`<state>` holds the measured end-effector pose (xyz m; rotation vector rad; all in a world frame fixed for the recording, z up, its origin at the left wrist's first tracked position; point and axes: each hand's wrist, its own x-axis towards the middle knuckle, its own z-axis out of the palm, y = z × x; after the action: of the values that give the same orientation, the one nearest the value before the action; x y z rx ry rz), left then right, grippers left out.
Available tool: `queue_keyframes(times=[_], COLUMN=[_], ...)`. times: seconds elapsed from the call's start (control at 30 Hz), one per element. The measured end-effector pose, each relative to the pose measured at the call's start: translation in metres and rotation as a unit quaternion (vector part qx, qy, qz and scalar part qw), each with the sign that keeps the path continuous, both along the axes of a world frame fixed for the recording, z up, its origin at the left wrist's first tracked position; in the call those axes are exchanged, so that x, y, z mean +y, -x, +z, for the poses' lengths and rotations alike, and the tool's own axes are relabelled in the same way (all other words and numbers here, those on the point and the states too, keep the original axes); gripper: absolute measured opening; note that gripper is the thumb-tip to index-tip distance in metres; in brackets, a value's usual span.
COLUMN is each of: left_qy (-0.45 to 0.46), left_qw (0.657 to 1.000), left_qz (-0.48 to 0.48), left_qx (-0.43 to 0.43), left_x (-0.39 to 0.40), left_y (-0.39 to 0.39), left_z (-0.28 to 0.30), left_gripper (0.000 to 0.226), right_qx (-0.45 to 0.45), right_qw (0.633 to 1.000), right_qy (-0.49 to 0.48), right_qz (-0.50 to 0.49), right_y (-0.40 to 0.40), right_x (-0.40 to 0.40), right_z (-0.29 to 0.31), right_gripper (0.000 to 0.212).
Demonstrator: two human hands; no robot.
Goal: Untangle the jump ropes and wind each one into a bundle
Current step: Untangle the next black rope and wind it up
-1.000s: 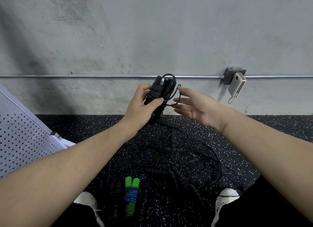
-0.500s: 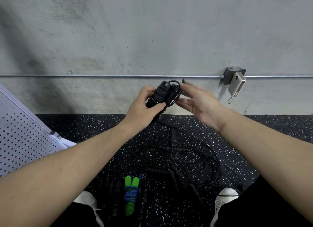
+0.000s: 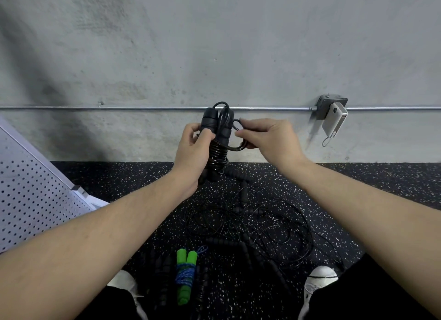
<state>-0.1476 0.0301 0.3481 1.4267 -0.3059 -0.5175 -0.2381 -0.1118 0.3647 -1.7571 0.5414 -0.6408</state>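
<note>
We saw the left hand (image 3: 191,150) wrapped around the black rope bundle (image 3: 217,138), its two handles upright and side by side with cord coiled round their lower half, held up in front of the wall pipe (image 3: 143,108). The right hand (image 3: 267,138), just right of the bundle, pinched a loose cord loop (image 3: 239,138) between curled fingertips; half a second before, that hand had lain flatter against the bundle's top with the loop drawn tight, and a second before it had been open with fingers spread. Below the bundle, on the speckled floor (image 3: 358,183), lay the tangled black ropes (image 3: 250,224), thin cords crossing over several foam handles. Nearer us than the tangle sat the green-handled rope (image 3: 185,275), already wound with blue cord. Two white shoes (image 3: 319,278) flanked these. Left of the bundle stood a perforated white panel (image 3: 31,191); right of it, a small device (image 3: 334,118) hung at the pipe's junction box (image 3: 322,107).
</note>
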Motion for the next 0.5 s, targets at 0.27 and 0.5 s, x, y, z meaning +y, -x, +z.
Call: queue_keyframes(times=[0.27, 0.5], left_qy=[0.005, -0.01], left_qw=[1.0, 0.999], left_qz=[-0.002, -0.037], left_qx=[0.006, 0.033], left_x=[0.0004, 0.0008], left_y=[0.0002, -0.0029], left_z=[-0.002, -0.0057], left_gripper=[0.013, 0.023], right_qx=[0.02, 0.022], right_qw=[0.997, 0.982], right_qy=[0.071, 0.187], right_qz=[-0.004, -0.007], right_y=[-0.0014, 0.0024], right_x=[0.0036, 0.0011], right_z=[0.0, 0.0001], right_gripper=[0.024, 0.023])
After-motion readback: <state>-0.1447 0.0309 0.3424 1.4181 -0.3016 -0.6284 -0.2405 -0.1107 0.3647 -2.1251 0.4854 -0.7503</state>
